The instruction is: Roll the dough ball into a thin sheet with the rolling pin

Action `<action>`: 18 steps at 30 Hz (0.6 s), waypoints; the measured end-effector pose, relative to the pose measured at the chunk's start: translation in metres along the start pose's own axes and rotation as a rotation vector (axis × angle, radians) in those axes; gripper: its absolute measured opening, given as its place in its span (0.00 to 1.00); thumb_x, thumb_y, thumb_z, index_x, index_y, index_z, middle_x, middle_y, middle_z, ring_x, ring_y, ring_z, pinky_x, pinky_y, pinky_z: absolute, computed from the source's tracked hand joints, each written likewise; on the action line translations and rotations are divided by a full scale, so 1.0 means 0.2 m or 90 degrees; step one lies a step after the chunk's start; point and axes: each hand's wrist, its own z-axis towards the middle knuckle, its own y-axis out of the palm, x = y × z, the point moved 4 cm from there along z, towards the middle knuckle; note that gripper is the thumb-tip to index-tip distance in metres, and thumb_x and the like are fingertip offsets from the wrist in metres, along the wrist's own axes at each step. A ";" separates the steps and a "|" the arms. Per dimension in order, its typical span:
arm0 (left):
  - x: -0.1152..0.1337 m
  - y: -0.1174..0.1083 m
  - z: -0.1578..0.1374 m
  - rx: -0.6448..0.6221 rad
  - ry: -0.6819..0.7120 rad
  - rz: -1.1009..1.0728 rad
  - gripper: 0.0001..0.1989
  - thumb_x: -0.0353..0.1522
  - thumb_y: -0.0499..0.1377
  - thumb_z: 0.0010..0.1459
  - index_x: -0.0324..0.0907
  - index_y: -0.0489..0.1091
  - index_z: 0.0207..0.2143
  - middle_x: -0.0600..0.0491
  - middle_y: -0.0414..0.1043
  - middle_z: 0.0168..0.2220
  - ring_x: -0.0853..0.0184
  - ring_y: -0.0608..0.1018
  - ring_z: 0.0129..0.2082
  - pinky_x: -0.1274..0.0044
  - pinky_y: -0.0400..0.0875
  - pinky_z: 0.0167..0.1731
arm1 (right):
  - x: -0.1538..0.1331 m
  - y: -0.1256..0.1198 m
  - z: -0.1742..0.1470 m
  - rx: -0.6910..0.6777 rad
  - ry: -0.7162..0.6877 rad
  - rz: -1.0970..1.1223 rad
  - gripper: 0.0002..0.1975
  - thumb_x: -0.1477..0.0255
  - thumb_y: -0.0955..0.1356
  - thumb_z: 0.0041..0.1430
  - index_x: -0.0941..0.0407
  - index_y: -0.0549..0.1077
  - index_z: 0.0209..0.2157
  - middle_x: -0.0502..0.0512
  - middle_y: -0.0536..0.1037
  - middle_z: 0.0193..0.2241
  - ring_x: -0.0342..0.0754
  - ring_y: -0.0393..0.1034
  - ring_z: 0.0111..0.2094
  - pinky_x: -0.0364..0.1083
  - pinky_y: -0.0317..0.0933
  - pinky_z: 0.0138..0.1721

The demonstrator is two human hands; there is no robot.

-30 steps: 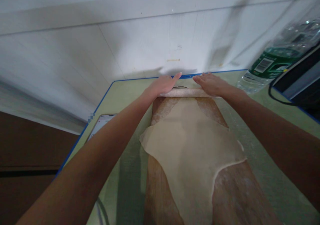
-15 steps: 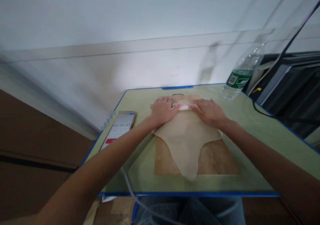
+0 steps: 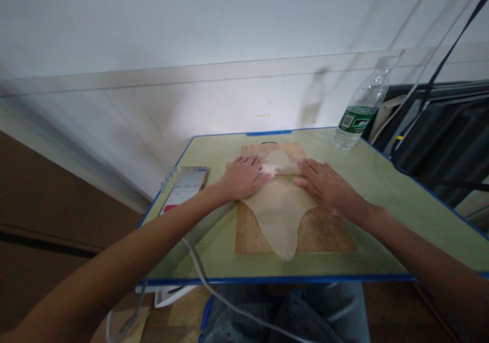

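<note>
A thin sheet of pale dough point(image 3: 280, 205) lies over a wooden board point(image 3: 252, 233), its pointed near end close to the board's front edge. Across the dough's far part runs a pale rolling pin point(image 3: 284, 168), mostly covered by my hands, and I cannot tell whether dough is wrapped round it. My left hand point(image 3: 246, 176) rests flat over the pin's left part, fingers stretched forward and thumb pointing inward. On the other side my right hand point(image 3: 323, 182) lies flat with fingers extended, touching the pin's right part. A rounded dough flap point(image 3: 277, 156) shows beyond the pin.
A phone point(image 3: 187, 185) showing a timer lies left of the board on the green, blue-edged table point(image 3: 385, 200). A clear bottle point(image 3: 357, 114) with a green label stands at the back right. A pale cable point(image 3: 214, 292) hangs at the front. Behind is a white wall point(image 3: 229, 98).
Both hands have come slightly towards me over the dough, and the right fingers are more stretched out. A dough flap now shows beyond the pin. The view has shifted a little.
</note>
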 end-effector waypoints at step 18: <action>-0.25 0.14 0.54 -0.105 -0.128 -0.178 0.36 0.54 0.30 0.62 0.46 0.68 0.50 0.51 0.71 0.53 0.59 0.72 0.53 0.69 0.63 0.51 | 0.25 0.14 0.53 -0.175 0.226 0.037 0.29 0.54 0.50 0.66 0.52 0.73 0.52 0.58 0.73 0.53 0.58 0.68 0.52 0.60 0.57 0.53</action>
